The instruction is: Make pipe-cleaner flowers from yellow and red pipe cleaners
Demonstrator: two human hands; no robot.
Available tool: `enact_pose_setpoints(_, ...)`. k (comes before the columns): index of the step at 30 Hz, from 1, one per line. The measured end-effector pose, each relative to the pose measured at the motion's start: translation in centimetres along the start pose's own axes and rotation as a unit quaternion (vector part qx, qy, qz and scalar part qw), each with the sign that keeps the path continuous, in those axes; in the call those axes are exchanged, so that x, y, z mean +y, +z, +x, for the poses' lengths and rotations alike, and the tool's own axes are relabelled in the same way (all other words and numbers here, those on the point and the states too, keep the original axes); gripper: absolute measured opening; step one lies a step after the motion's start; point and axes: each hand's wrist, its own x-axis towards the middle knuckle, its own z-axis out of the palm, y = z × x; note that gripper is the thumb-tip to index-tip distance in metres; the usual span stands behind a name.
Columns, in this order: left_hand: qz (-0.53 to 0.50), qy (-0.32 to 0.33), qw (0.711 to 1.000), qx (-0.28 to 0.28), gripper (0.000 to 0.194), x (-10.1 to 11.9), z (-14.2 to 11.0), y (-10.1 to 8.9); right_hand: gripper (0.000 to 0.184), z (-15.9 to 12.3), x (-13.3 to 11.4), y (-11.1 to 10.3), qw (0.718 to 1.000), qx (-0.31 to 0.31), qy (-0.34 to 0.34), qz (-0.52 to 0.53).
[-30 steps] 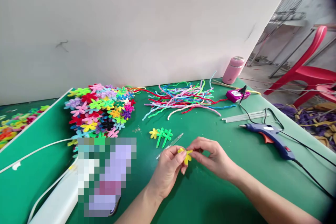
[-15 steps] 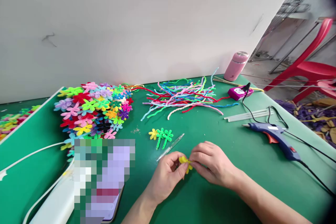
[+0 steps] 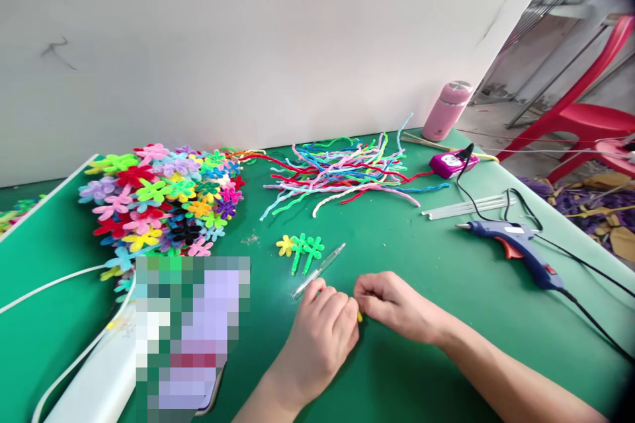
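Our left hand (image 3: 327, 324) and right hand (image 3: 391, 304) are pinching 1 yellow piece (image 3: 360, 316), likely steadying it; 3 flowers (image 3: 299, 244) are lying at 11 o'clock.

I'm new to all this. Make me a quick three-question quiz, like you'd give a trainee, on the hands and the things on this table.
1. True or false: the glue gun lies on the table, in neither hand.

2. Multiple choice: what colour is the piece showing between the left hand and the right hand?
a) red
b) yellow
c) blue

3. Count: how many flowers lie in the small group just in front of the hands, apart from the big heap?

Key:
1. True.
2. b; most of it is hidden by the fingers.
3. Three: one yellow, two green.
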Motion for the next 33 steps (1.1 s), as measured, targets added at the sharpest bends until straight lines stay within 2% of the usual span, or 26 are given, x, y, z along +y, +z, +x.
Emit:
enact_pose_setpoints(3, -0.026, -0.015, 0.999, 0.018, 0.02, 0.1, 0.0, 0.4, 0.018, 0.2, 0.0, 0.1, 0.998, -0.019, 0.038, 0.039)
enact_pose_setpoints(6, -0.141, -0.116, 0.982, 0.051, 0.013, 0.3, 0.4, 0.3, 0.017, 0.1, -0.2, 0.4, 0.999, 0.018, 0.027, 0.02)
enact_pose_setpoints(8, -0.275, -0.212, 0.937, 0.048, 0.011, 0.4, 0.8, 0.1, 0.012, -0.1, -0.4, 0.5, 0.998, 0.057, -0.021, 0.004)
enact_pose_setpoints(10, -0.419, -0.286, 0.861, 0.035, 0.013, 0.5, 1.0, -0.2, 0.008, -0.2, -0.4, 0.4, 0.993, 0.077, -0.085, -0.008)
enact_pose_setpoints(12, -0.522, -0.32, 0.79, 0.031, 0.015, 0.4, 1.0, -0.3, 0.012, -0.3, -0.2, 0.1, 0.986, 0.078, -0.146, -0.023)
enact_pose_setpoints(13, -0.553, -0.327, 0.765, 0.03, 0.016, 0.4, 0.9, -0.3, 0.013, -0.4, 0.0, 0.0, 0.982, 0.076, -0.172, -0.032)
enact_pose_setpoints(16, -0.609, -0.33, 0.721, 0.022, 0.019, 0.3, 0.7, -0.2, 0.012, -0.4, 0.4, -0.2, 0.967, 0.09, -0.228, -0.072)
enact_pose_setpoints(19, -0.638, -0.323, 0.699, 0.017, 0.017, 0.3, 0.6, -0.2, 0.008, -0.3, 0.8, -0.1, 0.95, 0.12, -0.26, -0.128)
enact_pose_setpoints(22, -0.635, -0.315, 0.705, 0.019, 0.016, 0.3, 0.6, -0.3, 0.007, -0.2, 0.9, 0.0, 0.936, 0.14, -0.278, -0.165)
enact_pose_setpoints(26, -0.603, -0.306, 0.736, 0.016, 0.017, 0.4, 0.8, -0.7, 0.007, -0.2, 0.8, 0.0, 0.937, 0.132, -0.272, -0.177)
enact_pose_setpoints(29, -0.554, -0.284, 0.782, 0.011, 0.016, 0.6, 1.0, -1.0, 0.009, -0.3, 0.4, 0.0, 0.952, 0.109, -0.237, -0.16)
enact_pose_setpoints(33, -0.444, -0.24, 0.863, 0.013, 0.011, 0.7, 1.0, -1.1, 0.012, -0.4, -0.3, 0.0, 0.979, 0.078, -0.167, -0.087)
